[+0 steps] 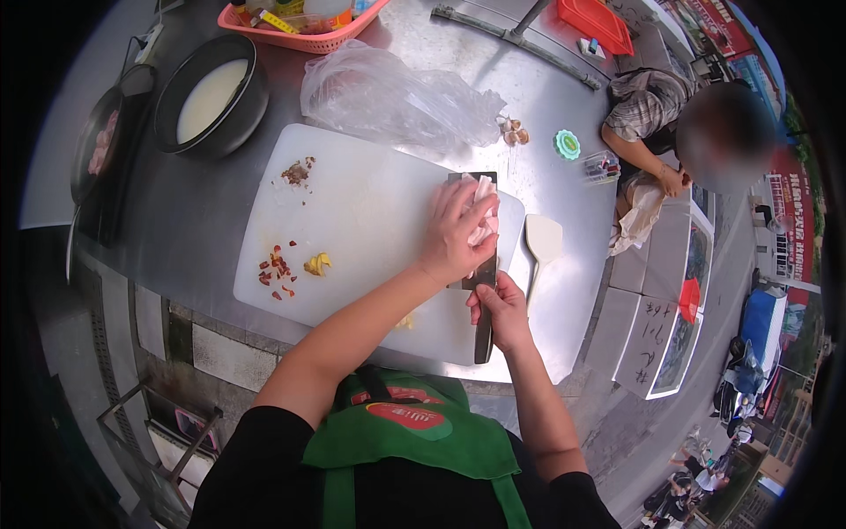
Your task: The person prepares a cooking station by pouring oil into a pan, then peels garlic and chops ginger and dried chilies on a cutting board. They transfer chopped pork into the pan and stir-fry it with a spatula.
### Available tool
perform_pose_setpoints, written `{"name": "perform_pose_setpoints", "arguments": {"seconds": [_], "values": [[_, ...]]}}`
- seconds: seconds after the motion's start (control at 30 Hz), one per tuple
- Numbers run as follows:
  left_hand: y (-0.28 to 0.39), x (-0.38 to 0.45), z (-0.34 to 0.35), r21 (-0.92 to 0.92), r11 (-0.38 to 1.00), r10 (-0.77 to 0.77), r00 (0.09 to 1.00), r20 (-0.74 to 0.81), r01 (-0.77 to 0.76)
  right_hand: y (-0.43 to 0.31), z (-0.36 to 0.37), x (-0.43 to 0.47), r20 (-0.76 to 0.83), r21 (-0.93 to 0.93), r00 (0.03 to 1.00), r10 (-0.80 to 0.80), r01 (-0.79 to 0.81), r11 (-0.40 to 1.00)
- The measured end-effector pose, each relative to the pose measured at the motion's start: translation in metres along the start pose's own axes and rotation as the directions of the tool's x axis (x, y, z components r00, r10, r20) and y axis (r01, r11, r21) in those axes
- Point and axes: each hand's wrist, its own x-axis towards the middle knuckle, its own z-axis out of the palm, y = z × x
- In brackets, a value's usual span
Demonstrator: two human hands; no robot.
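Observation:
My right hand grips the handle of a cleaver near the right end of a white cutting board. The cleaver's dark blade lies flat and points away from me. Over the blade, my left hand presses on soft pale pink pieces, which look like meat; the hand covers part of them. On the board's left are chopped dried red chilies, yellow ginger-like slices and small brown spices. Pale chopped bits show beside my left forearm.
A cream spatula lies right of the board. Beyond are a clear plastic bag, garlic cloves and a pink basket of bottles. Leftward stand a black pot with whitish liquid and a pan with meat. A person sits at right.

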Motion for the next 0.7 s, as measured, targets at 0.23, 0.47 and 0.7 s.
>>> {"name": "perform_pose_setpoints", "arguments": {"seconds": [0.23, 0.47, 0.7], "values": [[-0.025, -0.008, 0.024, 0.257, 0.966, -0.053, 0.981, 0.186, 0.003, 0.032, -0.025, 0.021, -0.064, 0.140, 0.997, 0.046, -0.037, 0.989], [-0.039, -0.005, 0.008, 0.177, 0.983, 0.031, 0.998, 0.061, -0.041, 0.012, -0.018, 0.041, 0.184, 0.066, 0.979, 0.085, -0.099, 0.993], [-0.012, 0.008, -0.091, 0.168, 0.984, -0.032, 0.984, -0.175, 0.062, -0.029, 0.058, 0.018, 0.284, -0.144, 0.958, 0.034, 0.007, 0.990]]}}
